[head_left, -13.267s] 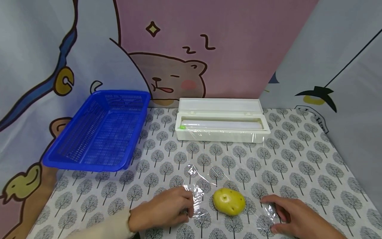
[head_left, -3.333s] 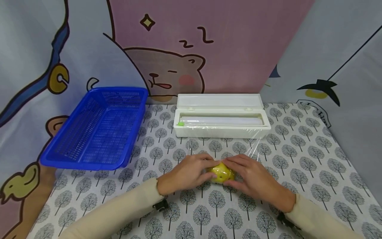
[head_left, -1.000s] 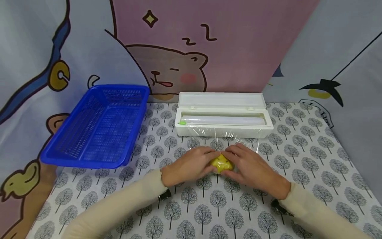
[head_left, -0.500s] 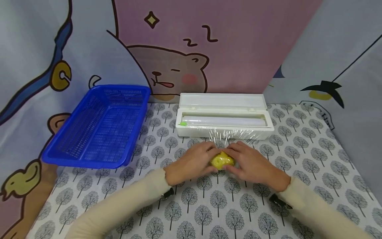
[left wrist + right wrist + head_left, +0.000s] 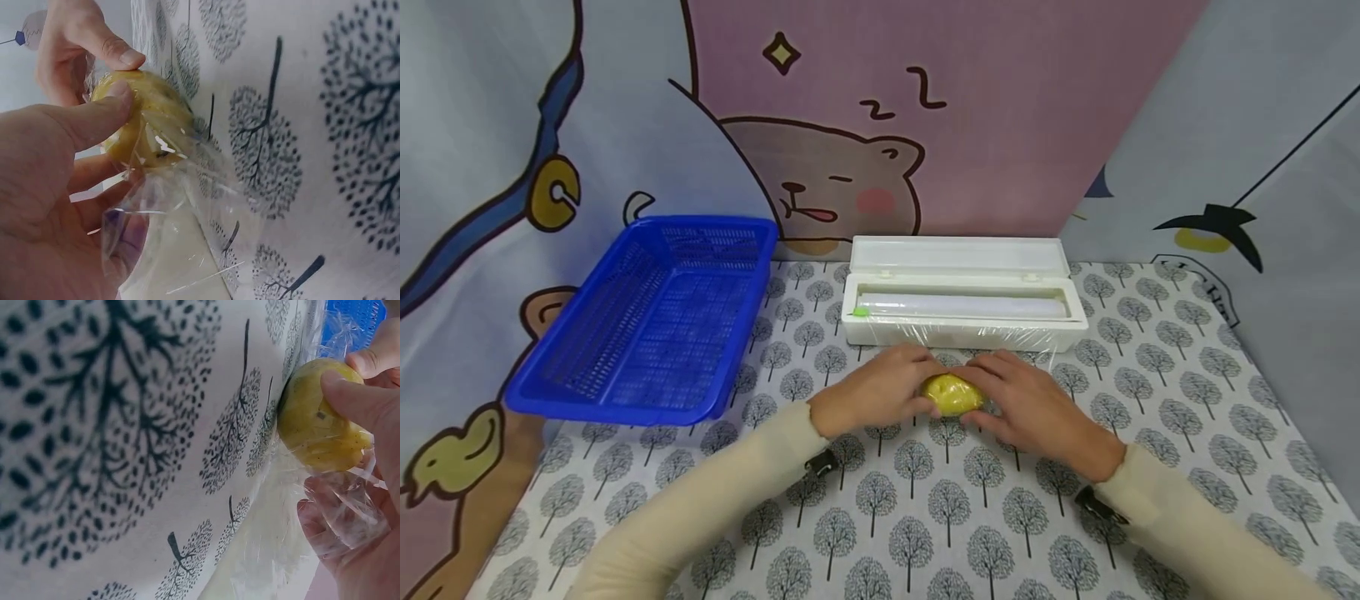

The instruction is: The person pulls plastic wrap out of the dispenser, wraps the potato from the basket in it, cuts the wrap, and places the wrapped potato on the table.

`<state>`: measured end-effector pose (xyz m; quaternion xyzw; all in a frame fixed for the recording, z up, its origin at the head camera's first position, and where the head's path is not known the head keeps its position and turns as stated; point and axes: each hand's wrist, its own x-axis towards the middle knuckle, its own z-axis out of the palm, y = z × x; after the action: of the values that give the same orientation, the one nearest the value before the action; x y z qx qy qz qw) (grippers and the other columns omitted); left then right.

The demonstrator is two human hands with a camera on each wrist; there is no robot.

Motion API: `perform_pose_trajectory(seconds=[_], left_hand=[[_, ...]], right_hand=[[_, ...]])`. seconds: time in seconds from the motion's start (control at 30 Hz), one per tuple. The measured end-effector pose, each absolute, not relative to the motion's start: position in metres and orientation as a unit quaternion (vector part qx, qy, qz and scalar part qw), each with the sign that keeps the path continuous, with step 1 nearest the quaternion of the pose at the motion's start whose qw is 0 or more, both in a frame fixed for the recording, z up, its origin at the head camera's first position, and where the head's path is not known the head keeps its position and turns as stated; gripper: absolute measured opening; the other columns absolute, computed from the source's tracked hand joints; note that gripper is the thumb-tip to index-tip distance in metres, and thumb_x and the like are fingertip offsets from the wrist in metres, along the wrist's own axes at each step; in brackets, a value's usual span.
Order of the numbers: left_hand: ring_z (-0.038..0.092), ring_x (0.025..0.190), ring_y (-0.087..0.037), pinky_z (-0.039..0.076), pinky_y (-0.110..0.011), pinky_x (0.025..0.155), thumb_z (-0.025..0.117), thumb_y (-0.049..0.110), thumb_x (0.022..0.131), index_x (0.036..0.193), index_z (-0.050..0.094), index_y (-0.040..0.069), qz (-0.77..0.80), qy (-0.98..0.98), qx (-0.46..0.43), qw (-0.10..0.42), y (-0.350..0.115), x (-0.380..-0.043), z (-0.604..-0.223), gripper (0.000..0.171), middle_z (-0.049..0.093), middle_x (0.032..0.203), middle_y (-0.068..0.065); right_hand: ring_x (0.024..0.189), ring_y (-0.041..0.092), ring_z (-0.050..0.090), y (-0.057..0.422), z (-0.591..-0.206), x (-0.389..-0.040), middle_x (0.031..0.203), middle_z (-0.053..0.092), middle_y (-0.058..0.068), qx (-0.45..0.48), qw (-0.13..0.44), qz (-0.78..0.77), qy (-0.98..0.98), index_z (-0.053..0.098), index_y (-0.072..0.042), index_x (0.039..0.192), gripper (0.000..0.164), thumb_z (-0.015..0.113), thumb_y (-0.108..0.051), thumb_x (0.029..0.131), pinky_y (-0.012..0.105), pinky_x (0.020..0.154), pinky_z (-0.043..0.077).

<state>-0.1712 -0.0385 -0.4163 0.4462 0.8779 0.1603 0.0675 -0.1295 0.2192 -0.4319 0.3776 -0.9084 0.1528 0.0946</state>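
The left hand [image 5: 883,390] and right hand [image 5: 1028,400] grasp the yellow potato [image 5: 952,396] in plastic film [image 5: 353,515], before the white box [image 5: 955,256] at the far edge of the desk [image 5: 925,517]. Uneven pulling could, I think, tear the plastic film. The potato's long axis runs roughly parallel to that edge; no front end is clear.

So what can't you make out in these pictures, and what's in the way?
Potato: head view; its far side is hidden by its own bulk, the left hand and the right hand.
Cling film: left wrist view; too clear to trace all its edges.
Green piece on the white dispenser: head view; too small to identify.
Blue basket: right wrist view; cut off by the top edge.
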Motion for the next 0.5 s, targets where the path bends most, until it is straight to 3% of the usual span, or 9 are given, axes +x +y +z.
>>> perform_pose_trajectory(seconds=[0.23, 0.5], left_hand=[[0.064, 0.116, -0.017, 0.052, -0.032, 0.102, 0.082, 0.037, 0.101, 0.148, 0.068, 0.01, 0.163, 0.88, 0.44, 0.071, -0.04, -0.174, -0.414, 0.056, 0.073, 0.132, -0.003], [0.067, 0.128, -0.023, 0.051, -0.037, 0.115, 0.083, 0.034, 0.101, 0.144, 0.069, 0.008, 0.158, 0.875, 0.456, -0.029, -0.037, -0.166, -0.416, 0.052, 0.071, 0.139, -0.007]], right_hand=[[0.118, 0.033, 0.068, 0.218, -0.434, -0.133, 0.131, 0.073, 0.014, 0.374, 0.102, 0.157, -0.908, 0.07, -0.001, 0.14, 0.066, 0.093, -0.035, 0.089, 0.055, 0.099, 0.06], [0.112, 0.029, 0.068, 0.219, -0.434, -0.141, 0.129, 0.075, 0.014, 0.352, 0.087, 0.178, -0.915, 0.072, -0.003, 0.14, 0.064, 0.094, -0.033, 0.088, 0.049, 0.087, 0.063]])
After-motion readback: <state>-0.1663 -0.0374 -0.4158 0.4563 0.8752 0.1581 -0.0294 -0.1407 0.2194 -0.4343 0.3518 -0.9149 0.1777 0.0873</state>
